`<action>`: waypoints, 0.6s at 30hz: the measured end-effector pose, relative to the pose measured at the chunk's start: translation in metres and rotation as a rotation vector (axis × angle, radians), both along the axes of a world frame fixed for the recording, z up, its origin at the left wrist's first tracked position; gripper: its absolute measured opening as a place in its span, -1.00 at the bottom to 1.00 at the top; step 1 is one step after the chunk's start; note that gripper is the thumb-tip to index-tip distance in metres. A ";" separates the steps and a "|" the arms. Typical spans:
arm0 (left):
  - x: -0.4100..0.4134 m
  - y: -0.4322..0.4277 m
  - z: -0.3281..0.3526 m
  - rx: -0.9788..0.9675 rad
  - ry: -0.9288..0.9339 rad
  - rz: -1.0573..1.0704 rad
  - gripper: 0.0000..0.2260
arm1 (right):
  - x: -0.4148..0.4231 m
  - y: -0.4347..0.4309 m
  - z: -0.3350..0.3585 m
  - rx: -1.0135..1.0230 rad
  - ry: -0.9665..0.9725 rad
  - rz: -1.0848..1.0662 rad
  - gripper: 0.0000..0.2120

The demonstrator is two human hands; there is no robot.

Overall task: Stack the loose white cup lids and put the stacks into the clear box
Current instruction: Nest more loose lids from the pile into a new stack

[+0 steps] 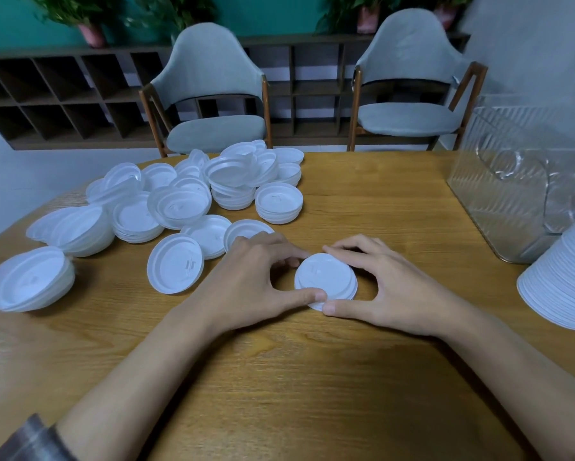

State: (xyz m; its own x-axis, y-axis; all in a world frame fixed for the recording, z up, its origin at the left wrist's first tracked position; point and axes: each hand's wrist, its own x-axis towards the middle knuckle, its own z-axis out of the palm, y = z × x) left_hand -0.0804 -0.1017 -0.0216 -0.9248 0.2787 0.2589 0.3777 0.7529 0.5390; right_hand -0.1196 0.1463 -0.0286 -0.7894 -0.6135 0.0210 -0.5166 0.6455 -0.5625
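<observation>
Left hand (259, 277), right hand (395, 287) grip lid stack (324, 276) rim; table (279, 377) open nearside.

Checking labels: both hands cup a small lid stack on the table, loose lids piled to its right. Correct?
No. Head view: the left hand and right hand cup the lid stack on the table, but the loose lids are piled to its left.

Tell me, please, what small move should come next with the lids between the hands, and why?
Probably press the small stack square: its bottom lid juts out on the near side, and the left hand and right hand both ring it.
</observation>
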 end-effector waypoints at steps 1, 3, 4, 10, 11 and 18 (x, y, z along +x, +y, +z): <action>0.000 -0.001 0.000 -0.022 0.025 -0.005 -0.51 | 0.000 0.000 0.000 0.007 -0.005 0.002 -0.12; -0.001 -0.008 0.002 -0.047 0.100 0.020 -0.50 | -0.001 0.001 0.001 0.016 -0.014 0.004 -0.11; -0.002 -0.013 0.003 -0.059 0.136 0.048 -0.48 | -0.001 0.001 0.001 0.019 -0.017 0.002 -0.11; -0.012 -0.048 0.003 -0.308 0.105 0.175 -0.28 | 0.001 0.000 -0.003 0.023 0.017 0.004 -0.09; -0.013 -0.049 0.003 -0.323 0.089 0.182 -0.28 | 0.002 -0.001 -0.004 0.011 0.026 -0.002 -0.09; -0.011 -0.041 0.006 -0.141 0.151 0.190 -0.46 | 0.003 -0.004 -0.005 -0.065 0.068 -0.043 -0.14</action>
